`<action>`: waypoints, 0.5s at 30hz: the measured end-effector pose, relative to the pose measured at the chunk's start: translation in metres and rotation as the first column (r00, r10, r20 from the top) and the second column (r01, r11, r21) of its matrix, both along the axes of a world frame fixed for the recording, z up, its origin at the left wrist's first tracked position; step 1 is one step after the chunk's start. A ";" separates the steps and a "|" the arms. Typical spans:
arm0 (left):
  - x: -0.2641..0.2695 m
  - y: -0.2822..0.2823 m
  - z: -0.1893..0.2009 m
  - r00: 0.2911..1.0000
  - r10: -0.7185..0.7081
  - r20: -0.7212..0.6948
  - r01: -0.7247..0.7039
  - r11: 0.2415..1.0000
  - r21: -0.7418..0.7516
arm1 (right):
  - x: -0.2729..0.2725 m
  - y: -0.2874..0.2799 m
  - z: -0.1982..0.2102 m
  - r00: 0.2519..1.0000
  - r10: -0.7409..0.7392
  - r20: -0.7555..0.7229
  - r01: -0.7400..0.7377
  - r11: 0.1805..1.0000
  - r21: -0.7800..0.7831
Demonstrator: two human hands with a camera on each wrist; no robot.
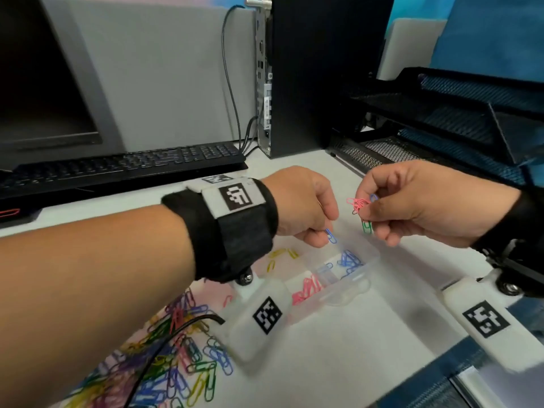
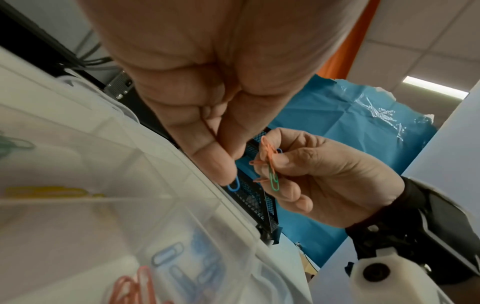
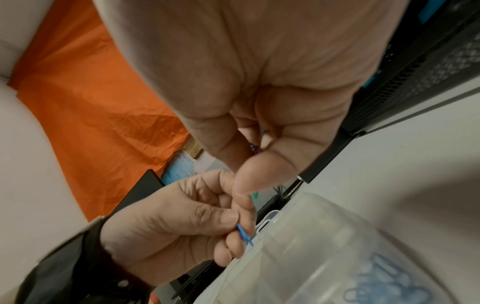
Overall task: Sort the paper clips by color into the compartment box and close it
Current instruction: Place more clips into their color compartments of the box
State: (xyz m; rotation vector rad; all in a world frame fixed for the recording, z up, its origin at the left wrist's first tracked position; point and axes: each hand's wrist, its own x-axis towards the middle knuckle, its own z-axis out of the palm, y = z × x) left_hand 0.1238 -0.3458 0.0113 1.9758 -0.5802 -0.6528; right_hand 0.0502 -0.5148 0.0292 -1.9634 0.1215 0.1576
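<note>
Left hand (image 1: 300,206) pinches a blue clip (image 1: 331,236) over the clear box (image 1: 360,270) — right hand (image 1: 424,203) grips a small clip bunch (image 1: 359,205).

Bright, even indoor light; wrist views blur nearby, edges bend wide-angle.

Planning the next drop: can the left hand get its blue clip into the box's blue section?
Probably yes. The left hand pinches the blue clip just above the open box; nothing covers the blue section.
</note>
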 end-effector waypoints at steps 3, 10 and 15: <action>0.005 -0.013 -0.002 0.999 -0.034 -0.031 0.035 0.999 0.038 | -0.001 -0.010 -0.006 1.000 0.000 -0.017 0.000 1.000 0.003; 0.009 -0.018 -0.002 0.982 -0.057 -0.179 0.054 0.998 -0.020 | 0.000 -0.022 -0.012 0.999 0.021 -0.026 -0.020 0.999 0.046; 0.013 -0.010 0.003 0.948 -0.042 -0.316 0.011 0.995 -0.101 | 0.001 -0.023 -0.017 0.999 0.042 -0.021 -0.039 0.994 0.098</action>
